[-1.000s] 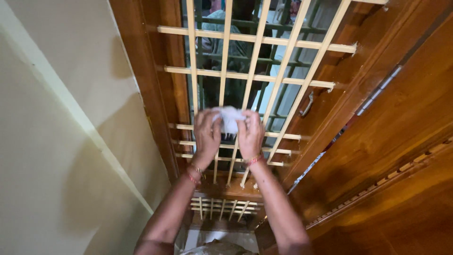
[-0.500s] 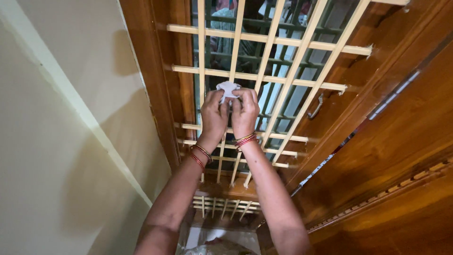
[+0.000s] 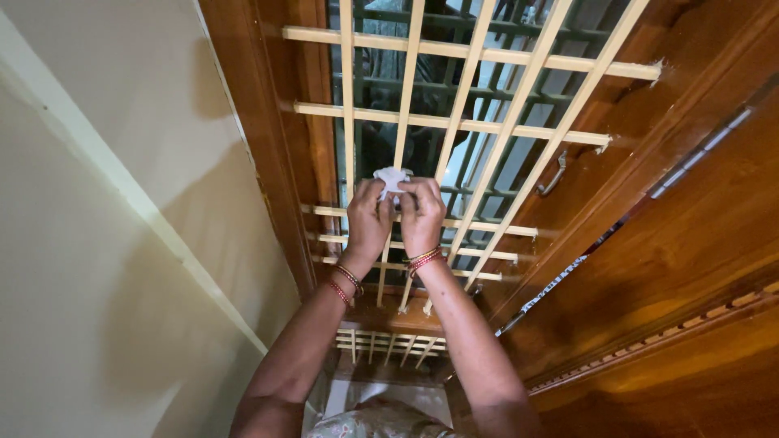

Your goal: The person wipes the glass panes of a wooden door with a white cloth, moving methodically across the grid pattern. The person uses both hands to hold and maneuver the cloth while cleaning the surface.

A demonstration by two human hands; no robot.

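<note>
wooden grille [image 3: 519,130] behind cloth-gripping hands [image 3: 395,217]

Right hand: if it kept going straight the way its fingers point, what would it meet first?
Likely the white cloth the right hand already pinches, then the cream grille bar just beyond; depth is hard to judge.

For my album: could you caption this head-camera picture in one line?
Both hands, left and right, press a white cloth around a pale bar of a wooden window grille.
</note>
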